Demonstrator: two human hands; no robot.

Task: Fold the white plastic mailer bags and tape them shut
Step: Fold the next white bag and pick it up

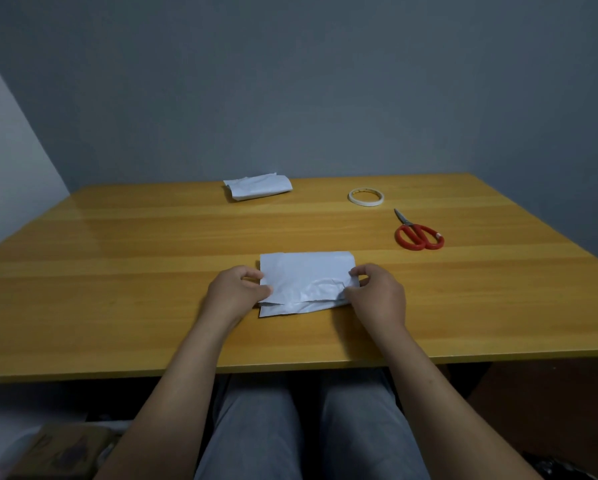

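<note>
I pinch the bag (306, 282) at both side edges, left hand (233, 294) and right hand (377, 294), mid-fold; next, probably the tape (365, 197).

A honey-yellow wood-grain tabletop (117, 271) carries two white plastic mailer bags (306, 278) (257, 187), a cream-white tape ring (365, 196), and red-handled, grey-bladed scissors (418, 233); behind stands a blue-grey wall (290, 81).
</note>
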